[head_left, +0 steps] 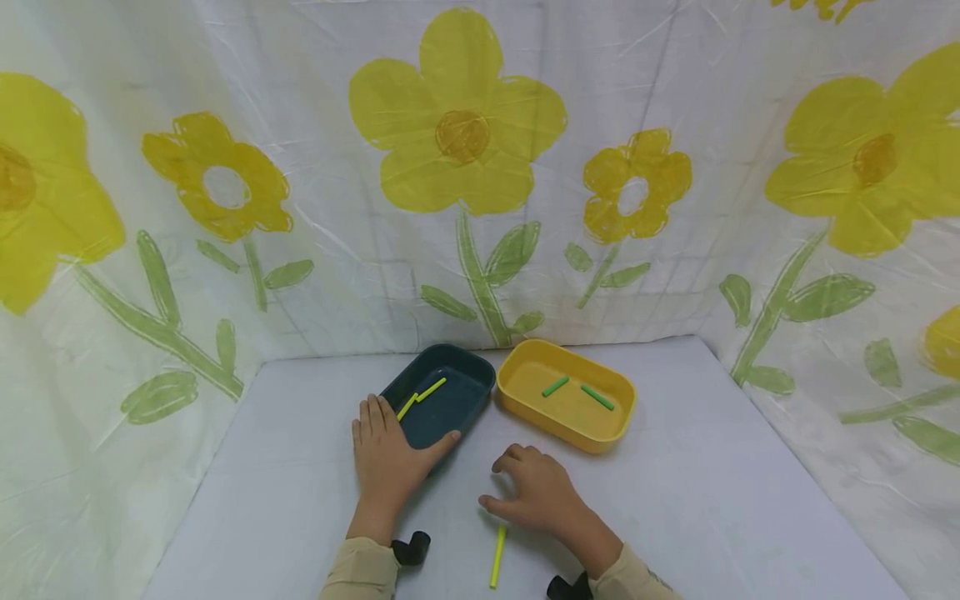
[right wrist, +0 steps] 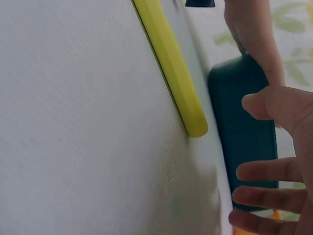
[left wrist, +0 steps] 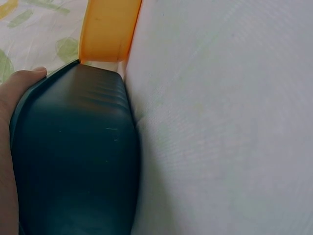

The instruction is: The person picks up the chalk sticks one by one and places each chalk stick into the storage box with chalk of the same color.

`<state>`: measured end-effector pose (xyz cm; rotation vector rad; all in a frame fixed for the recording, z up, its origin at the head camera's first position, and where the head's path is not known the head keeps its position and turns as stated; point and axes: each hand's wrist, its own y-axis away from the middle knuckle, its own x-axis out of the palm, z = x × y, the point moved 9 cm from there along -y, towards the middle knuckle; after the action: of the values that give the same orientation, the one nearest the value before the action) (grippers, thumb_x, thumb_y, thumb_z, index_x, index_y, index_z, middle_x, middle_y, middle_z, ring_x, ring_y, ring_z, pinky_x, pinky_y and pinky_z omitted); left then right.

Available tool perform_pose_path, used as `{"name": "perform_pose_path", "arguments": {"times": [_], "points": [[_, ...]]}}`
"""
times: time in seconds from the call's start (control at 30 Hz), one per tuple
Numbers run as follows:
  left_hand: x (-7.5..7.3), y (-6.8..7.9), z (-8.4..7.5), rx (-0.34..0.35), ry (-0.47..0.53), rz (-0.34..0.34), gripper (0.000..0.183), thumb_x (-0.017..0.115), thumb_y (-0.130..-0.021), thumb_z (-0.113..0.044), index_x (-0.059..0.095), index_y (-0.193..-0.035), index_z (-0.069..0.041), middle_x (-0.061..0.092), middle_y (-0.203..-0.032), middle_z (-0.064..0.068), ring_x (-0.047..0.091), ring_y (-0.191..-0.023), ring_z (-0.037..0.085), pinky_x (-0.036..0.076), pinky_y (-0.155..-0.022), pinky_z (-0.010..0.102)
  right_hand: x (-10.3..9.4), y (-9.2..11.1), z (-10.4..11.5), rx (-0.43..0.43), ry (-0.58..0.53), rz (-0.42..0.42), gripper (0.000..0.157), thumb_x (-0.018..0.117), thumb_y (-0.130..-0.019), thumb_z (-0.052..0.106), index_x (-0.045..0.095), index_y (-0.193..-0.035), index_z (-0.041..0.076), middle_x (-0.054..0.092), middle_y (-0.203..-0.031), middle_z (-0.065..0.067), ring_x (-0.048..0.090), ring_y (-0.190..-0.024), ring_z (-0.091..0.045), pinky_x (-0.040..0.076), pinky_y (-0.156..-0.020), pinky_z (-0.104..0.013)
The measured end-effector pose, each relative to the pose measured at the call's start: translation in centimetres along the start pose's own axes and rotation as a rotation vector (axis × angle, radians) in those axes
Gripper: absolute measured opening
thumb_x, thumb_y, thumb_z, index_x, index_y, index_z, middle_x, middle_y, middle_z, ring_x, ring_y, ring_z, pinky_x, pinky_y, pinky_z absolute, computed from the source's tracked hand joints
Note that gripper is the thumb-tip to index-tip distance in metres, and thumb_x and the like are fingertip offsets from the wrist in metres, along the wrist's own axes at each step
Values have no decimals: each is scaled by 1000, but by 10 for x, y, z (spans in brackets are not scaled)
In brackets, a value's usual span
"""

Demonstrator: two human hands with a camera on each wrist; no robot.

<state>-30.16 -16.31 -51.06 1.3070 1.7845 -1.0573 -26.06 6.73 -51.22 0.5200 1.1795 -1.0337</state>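
Observation:
My left hand [head_left: 386, 454] rests on the near end of a dark teal tray [head_left: 468, 367], its fingers straight along the left rim and its thumb stretched across to the right rim. Two yellow sticks [head_left: 431, 390] lie in that tray, one partly behind the fingers. My right hand [head_left: 536, 492] hovers over the table with fingers apart and nothing between them. Just below its thumb, another yellow stick [head_left: 498, 557] with a rounded end lies on the table. The right wrist view shows this stick [right wrist: 173, 73] close up, beside the spread fingers [right wrist: 269, 171].
To the right of the teal tray stands a yellow tray [head_left: 562, 427] holding two green sticks [head_left: 597, 397]; the trays' corners nearly meet. A white cloth covers the table [head_left: 697, 467]. Behind it hangs a white curtain [head_left: 337, 275] with painted flowers.

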Motion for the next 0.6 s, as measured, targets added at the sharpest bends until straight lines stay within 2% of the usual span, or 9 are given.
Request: {"name": "perform_pose_path", "arguments": {"times": [0.27,0.47,0.6], "points": [[1,0,1,-3,3,9,155,50,-69,-105,8,-167,8,11,-175,30,10,-164,45,9,-133,63,2,7,7,4,-19,81,50,76,-87,68,77,-111,24,70,-116,6,65,-105,-17,59,-83,-41],[1,0,1,-3,0,16,156,49,-69,-106,5,-167,8,11,-175,30,9,-165,45,8,-133,62,11,14,6,21,-6,168,61,71,-82,80,76,-112,27,68,-120,6,63,-107,-16,59,-85,-43],[3,0,2,-10,6,33,157,49,-69,-106,2,-167,7,9,-176,30,7,-165,45,6,-133,63,12,20,8,5,-5,190,65,71,-79,84,75,-111,28,66,-120,6,61,-109,-17,58,-82,-42]]}}
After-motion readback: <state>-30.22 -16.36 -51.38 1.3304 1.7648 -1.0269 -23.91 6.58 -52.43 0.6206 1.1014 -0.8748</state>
